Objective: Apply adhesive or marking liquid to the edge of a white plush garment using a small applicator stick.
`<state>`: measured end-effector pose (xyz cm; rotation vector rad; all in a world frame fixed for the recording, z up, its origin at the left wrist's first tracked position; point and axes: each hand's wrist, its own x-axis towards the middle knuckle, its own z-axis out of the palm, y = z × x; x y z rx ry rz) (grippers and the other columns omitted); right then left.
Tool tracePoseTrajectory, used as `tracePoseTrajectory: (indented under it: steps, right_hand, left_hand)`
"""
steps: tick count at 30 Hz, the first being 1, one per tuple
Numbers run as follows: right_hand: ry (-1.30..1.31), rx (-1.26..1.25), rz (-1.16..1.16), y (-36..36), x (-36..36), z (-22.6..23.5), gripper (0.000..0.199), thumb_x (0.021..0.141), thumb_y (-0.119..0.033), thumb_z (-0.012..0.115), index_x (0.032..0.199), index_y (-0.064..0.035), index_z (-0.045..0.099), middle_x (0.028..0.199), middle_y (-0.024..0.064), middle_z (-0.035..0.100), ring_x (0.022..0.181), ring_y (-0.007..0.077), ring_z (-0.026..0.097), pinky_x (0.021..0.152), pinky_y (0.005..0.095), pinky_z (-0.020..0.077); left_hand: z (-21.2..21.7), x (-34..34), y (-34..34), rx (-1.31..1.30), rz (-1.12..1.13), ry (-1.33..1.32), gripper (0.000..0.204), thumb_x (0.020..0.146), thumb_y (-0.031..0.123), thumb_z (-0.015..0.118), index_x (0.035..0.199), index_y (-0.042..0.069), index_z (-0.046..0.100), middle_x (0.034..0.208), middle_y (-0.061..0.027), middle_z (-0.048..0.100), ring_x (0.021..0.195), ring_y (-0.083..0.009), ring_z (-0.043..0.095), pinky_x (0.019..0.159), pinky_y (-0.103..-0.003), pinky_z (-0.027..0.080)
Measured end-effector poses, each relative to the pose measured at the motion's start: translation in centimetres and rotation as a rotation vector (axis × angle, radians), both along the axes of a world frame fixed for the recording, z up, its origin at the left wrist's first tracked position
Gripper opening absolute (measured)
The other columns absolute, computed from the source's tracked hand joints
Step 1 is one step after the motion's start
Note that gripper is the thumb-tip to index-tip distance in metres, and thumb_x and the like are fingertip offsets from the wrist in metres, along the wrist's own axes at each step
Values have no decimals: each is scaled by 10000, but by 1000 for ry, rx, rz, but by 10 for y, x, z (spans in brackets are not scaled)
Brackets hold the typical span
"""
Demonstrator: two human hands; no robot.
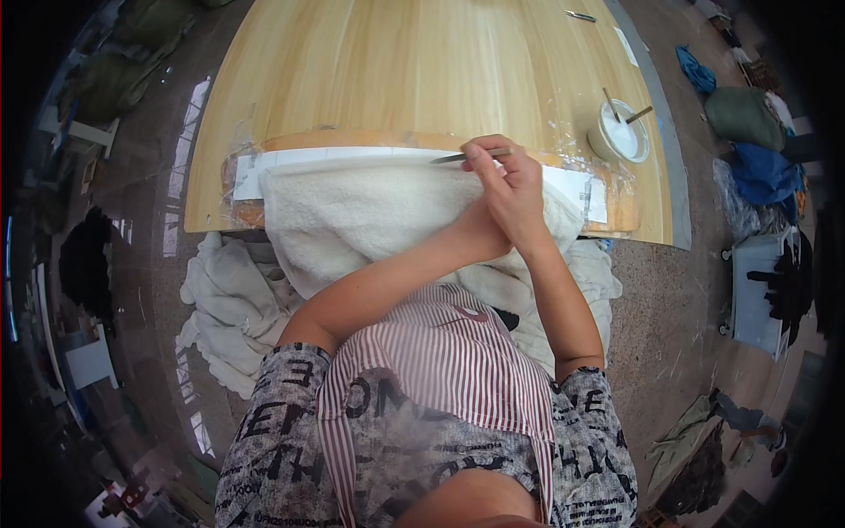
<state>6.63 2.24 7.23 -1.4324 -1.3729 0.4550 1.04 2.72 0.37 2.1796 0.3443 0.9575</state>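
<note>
In the head view, our right hand pinches a thin metal blade, its tip lying flat along the white paper strip at the near edge of the wooden board. Our left hand is tucked under the right wrist; we cannot tell whether it is clenched or loose. We judge the blade light, stiff and slippery, best held near its back end as now. The paper looks thin and easy to tear. A soft white towel drapes over the table edge below. A white bowl with sticks stands near on the right; the board beyond is open room
</note>
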Motion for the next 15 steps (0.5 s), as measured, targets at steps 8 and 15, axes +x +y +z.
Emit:
tracePoseTrajectory:
  steps: [8, 15]
  right_hand:
    - [-237, -6, 129, 30, -40, 3, 151, 862, -174, 643, 893, -28, 666, 735, 109, 664, 713, 252, 626, 744, 352, 461]
    - [207, -10, 221, 34, -60, 14, 161, 885, -137, 624, 915, 19, 651, 747, 94, 672, 723, 155, 655, 641, 263, 484]
  left_hand:
    - [-22, -2, 4, 492, 52, 333, 585, 825, 392, 492, 1253, -5, 458, 1427, -253, 355, 1344, -434, 312, 1084, -598, 229]
    - [-19, 2, 0, 496, 110, 194, 519, 786, 332, 570, 1181, 5, 493, 1374, -241, 413, 1314, -422, 352, 1077, -576, 252]
